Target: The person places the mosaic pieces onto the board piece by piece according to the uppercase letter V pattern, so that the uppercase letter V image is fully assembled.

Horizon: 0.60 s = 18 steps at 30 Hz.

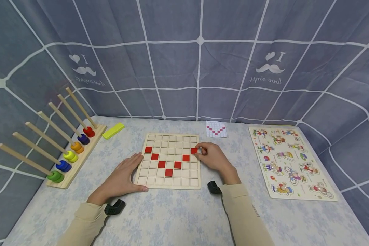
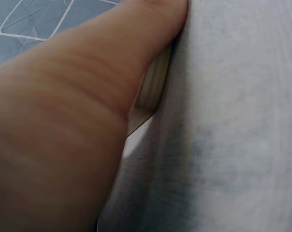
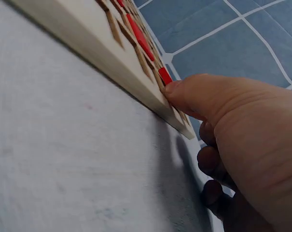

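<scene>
A square wooden grid board [image 1: 153, 180] lies on the table, with several red square tiles in its cells forming a V. My left hand [image 1: 120, 178] rests around the board's near left corner, fingers along the left edge and thumb at the front edge. In the left wrist view the thumb [image 2: 88, 77] hides most of the board's edge. At the board's right edge, my right hand [image 1: 213, 156] pinches a red tile [image 1: 194, 151] at the top of the V's right arm. The right wrist view has the thumb [image 3: 196, 95] touching this red tile [image 3: 164, 75]; the index fingertip is hidden there.
Behind the board lies a small pattern card [image 1: 216, 129] with a red V. To the left stands a wooden peg rack [image 1: 68, 177] with coloured rings, beside a yellow-green strip [image 1: 113, 131]. A picture puzzle board [image 1: 290, 164] lies at the right. A curtain [image 1: 178, 68] hangs behind.
</scene>
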{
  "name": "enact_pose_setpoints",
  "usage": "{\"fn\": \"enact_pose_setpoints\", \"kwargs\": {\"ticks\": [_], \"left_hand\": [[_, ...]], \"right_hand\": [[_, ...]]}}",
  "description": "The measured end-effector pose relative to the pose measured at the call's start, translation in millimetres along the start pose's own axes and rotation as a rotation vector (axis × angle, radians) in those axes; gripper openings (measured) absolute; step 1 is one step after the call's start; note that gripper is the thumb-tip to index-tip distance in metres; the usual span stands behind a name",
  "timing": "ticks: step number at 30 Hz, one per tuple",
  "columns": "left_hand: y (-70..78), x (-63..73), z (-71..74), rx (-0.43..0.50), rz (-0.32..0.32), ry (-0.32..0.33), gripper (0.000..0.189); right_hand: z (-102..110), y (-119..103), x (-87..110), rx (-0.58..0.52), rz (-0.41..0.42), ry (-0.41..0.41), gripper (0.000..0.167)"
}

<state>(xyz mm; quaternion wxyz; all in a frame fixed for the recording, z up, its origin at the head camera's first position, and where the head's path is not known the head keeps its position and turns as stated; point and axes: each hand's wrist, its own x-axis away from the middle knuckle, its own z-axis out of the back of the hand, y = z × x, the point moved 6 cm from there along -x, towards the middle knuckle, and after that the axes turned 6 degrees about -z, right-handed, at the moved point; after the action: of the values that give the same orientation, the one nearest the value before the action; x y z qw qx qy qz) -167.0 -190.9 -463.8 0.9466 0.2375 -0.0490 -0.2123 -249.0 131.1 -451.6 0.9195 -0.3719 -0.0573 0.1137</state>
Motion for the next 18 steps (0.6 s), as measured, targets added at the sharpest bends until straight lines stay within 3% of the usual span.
{"fn": "enact_pose_setpoints", "kwargs": {"ticks": [18], "left_hand": [[-0.7, -0.7, -0.8, -0.003, -0.016, 0.006, 0.130]], "right_hand": [[-2.2, -4.5, 1.0, 0.037, -0.006, 0.021, 0.024]]}}
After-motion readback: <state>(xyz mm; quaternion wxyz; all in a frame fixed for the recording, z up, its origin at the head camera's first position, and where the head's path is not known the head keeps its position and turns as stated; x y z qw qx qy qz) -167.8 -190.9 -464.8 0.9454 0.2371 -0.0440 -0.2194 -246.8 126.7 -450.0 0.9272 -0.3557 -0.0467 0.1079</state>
